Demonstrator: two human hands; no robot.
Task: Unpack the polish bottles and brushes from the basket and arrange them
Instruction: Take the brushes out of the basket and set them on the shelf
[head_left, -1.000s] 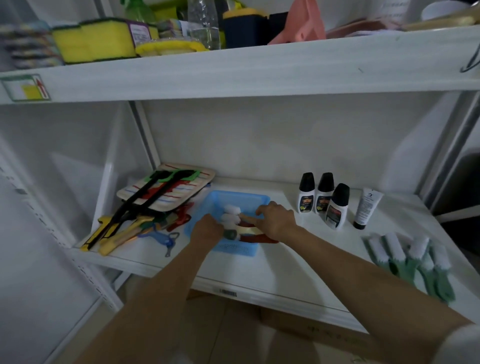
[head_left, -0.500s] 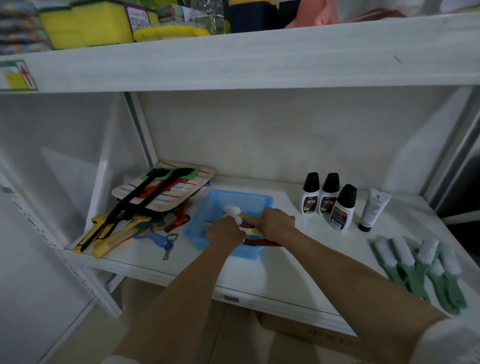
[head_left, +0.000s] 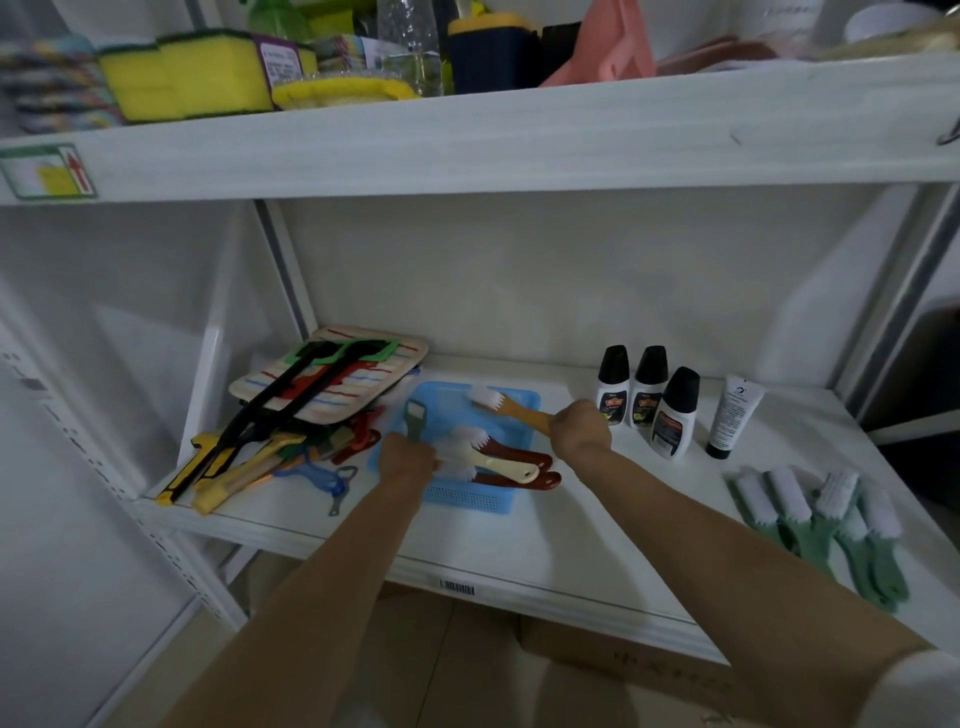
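A blue plastic basket (head_left: 470, 500) sits mid-shelf and holds several white-bristled brushes (head_left: 498, 460) with red and cream handles. My right hand (head_left: 581, 430) grips the handle of an orange-handled brush (head_left: 506, 407), raised over the basket's right rim. My left hand (head_left: 406, 460) grips a green-handled tool (head_left: 415, 418) at the basket's left edge. Three white polish bottles with black caps (head_left: 644, 400) stand in a row right of the basket, with a white tube (head_left: 733, 418) beside them. Several green-handled brushes (head_left: 826, 525) lie at the shelf's right end.
A striped mat with black, yellow and red utensils (head_left: 306, 395) is piled at the shelf's left end. The white shelf front edge (head_left: 519, 592) carries a barcode label. An upper shelf (head_left: 467, 140) with sponges and bottles overhangs. A cardboard box (head_left: 623, 660) stands below.
My right hand lifted the orange-handled brush out of the pile and moved right. My left hand shifted to the basket's left edge, now holding the green-handled tool upright.
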